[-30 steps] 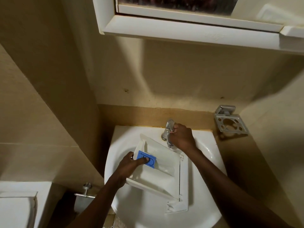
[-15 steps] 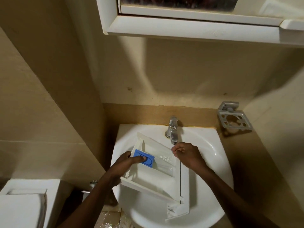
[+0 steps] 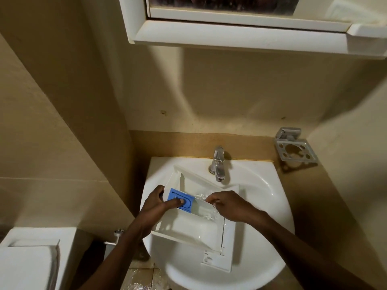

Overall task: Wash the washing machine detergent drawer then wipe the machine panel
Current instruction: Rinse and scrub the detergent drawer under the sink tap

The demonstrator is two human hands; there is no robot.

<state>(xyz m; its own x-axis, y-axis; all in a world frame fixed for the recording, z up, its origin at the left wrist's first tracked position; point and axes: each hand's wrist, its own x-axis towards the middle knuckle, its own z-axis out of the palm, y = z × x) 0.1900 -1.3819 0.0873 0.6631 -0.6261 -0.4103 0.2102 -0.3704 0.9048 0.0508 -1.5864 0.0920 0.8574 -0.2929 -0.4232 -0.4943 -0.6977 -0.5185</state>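
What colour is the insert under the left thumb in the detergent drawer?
The insert is blue with a darker U-shaped outline; drawer is white. Head view.

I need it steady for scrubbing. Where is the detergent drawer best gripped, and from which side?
Grip the left side wall of the detergent drawer, coming from the left, as the left hand does: fingers outside, thumb pressing the blue insert. That thin upright wall suits a pinch and leaves the open compartments free for the right hand near the faucet.

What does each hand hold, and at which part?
The left hand grips the detergent drawer by its side wall, thumb on the blue insert. Whether the right hand holds anything is unclear.
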